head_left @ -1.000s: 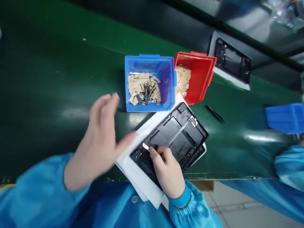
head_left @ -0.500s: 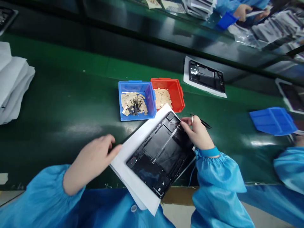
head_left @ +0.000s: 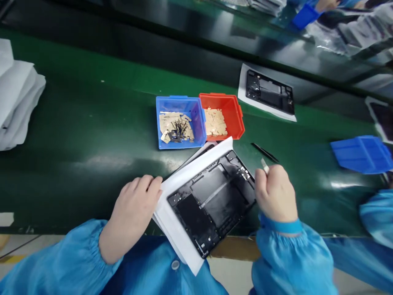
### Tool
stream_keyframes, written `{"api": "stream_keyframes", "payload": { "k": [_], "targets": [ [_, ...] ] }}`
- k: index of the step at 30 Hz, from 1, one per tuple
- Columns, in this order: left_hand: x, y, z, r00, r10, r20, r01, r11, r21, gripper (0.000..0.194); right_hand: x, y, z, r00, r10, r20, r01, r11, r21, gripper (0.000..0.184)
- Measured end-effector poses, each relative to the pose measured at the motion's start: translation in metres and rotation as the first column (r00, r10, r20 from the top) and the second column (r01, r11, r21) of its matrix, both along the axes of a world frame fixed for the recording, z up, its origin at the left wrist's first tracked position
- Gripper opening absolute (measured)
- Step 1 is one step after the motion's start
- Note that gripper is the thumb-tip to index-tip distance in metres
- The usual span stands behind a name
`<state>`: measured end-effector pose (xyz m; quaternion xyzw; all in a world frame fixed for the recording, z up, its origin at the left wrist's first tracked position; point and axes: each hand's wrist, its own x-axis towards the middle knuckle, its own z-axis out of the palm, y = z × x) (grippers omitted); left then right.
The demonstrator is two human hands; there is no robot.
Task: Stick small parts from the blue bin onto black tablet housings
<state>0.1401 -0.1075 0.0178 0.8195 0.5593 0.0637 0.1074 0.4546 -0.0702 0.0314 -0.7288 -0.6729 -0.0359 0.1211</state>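
My left hand (head_left: 135, 209) has its fingers closed over the left edge of a white sheet (head_left: 181, 180). On that sheet lies a black tablet housing (head_left: 216, 200) with its inside facing up and a pale strip running across it. Beneath the sheet's far edge, part of another dark panel (head_left: 205, 150) shows. Beside the housing's right edge, my right hand (head_left: 278, 192) is closed in a fist. A small pale flat-tipped tool (head_left: 264, 165) pokes out of its top; the rest is hidden. Black tweezers (head_left: 265, 153) lie on the bench just beyond.
A blue bin (head_left: 159, 123) and a red bin (head_left: 235, 116) hold tan pieces; the blue one also has black strips. Another housing (head_left: 270, 92) rests on a white sheet behind. White sheets (head_left: 18, 98) are stacked left. An empty-looking blue bin (head_left: 362, 153) and a co-worker's sleeve (head_left: 377, 217) are right.
My right hand has drawn back right from the housing's upper corner and closed into a fist. My left fingers have closed over the sheet's edge. The sheet and housing have shifted, exposing the panel beneath.
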Motion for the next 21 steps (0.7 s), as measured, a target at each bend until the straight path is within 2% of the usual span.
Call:
{"api": "stream_keyframes", "payload": {
  "k": [2,3,5,8,12,21],
  "targets": [
    [0.004,-0.012,0.001,1.000,0.003,0.031,-0.008,0.990,0.143,0.028,-0.032,-0.028,0.003,1.000,0.020,-0.002,-0.020,1.000,-0.009,0.021],
    [0.008,-0.018,0.002,0.997,-0.016,0.071,0.003,0.985,0.173,0.030,-0.049,-0.042,0.004,0.996,0.086,-0.003,-0.086,0.996,-0.026,0.020],
    [0.016,-0.030,0.002,0.984,-0.079,0.162,0.051,0.984,0.172,0.031,-0.080,-0.065,0.000,0.966,0.260,-0.011,-0.260,0.961,-0.093,0.020],
    [0.026,-0.040,-0.004,0.963,-0.132,0.234,0.108,0.988,0.110,0.034,-0.109,-0.077,-0.013,0.922,0.387,-0.013,-0.385,0.911,-0.147,0.024],
    [0.032,-0.040,-0.014,0.970,-0.130,0.204,0.120,0.991,0.060,0.040,-0.115,-0.068,-0.027,0.905,0.422,0.045,-0.412,0.899,-0.147,0.023],
    [0.035,-0.033,-0.019,0.980,-0.108,0.166,0.105,0.994,0.026,0.051,-0.114,-0.064,-0.029,0.896,0.440,0.053,-0.424,0.886,-0.186,0.023]
  ]
}}
